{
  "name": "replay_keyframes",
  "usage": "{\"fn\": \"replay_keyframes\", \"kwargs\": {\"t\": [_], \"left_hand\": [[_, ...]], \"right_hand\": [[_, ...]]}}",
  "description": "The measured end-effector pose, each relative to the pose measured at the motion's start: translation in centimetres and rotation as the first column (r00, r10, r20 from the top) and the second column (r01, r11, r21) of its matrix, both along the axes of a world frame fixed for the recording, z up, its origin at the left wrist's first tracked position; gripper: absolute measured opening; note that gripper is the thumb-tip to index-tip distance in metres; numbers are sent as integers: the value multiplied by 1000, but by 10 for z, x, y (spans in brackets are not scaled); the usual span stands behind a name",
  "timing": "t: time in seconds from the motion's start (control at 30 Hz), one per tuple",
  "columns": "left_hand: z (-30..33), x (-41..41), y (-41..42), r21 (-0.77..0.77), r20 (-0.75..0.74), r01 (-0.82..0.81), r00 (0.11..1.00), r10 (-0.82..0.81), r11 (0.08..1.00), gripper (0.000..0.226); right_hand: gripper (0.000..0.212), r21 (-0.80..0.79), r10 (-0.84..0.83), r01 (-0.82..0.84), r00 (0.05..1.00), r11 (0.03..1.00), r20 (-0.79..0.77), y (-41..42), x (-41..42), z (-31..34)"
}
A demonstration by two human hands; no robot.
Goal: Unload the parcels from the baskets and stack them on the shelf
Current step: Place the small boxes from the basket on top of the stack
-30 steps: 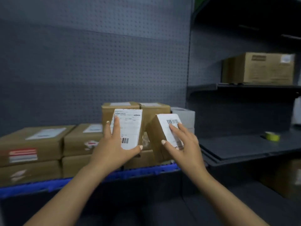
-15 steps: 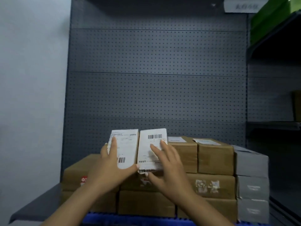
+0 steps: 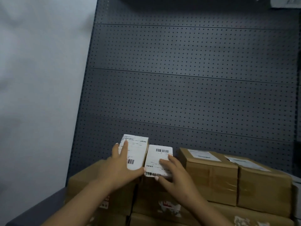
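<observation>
- Left hand (image 3: 119, 168) wrapped around left parcel (image 3: 136, 152), thumb under its label.
- Right hand (image 3: 175, 175) wrapped around right parcel (image 3: 158, 158), just beside the first.
- Both parcels up on the stacked boxes (image 3: 211, 175) on the shelf.
- Parcel bottoms hidden behind hands; label words too blurry.

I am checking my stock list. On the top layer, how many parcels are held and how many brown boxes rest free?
Held parcels: 2, left parcel in left hand, right parcel in right hand
Free brown boxes: 2, middle box, rightmost box
Total: 4
</observation>
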State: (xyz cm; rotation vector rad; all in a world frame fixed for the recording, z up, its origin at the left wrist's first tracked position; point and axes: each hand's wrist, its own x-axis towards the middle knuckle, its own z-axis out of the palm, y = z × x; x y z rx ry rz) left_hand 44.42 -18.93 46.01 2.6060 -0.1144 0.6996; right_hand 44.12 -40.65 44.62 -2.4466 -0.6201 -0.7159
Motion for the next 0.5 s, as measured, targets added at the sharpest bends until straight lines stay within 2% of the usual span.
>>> {"fn": "replay_keyframes", "kwargs": {"t": [0.17, 0.27, 0.37, 0.5], "left_hand": [[3, 26, 1, 101, -95, -58, 993, 68, 993, 110], [-1, 38, 8, 133, -135, -81, 986, 99, 988, 93], [-7, 46, 18, 123, -139, -87, 985, 104, 989, 82], [-17, 50, 22, 124, -77, -101, 991, 111, 987, 83]], "right_hand": [[45, -87, -15, 13, 1000, 996, -21, 0, 17, -3], [46, -191, -27, 30, 999, 981, 18, -3, 19, -8], [49, -268, -22, 42, 997, 963, 79, -5, 19, -8], [48, -293, -42, 77, 991, 953, 124, -4, 24, -7]]}}
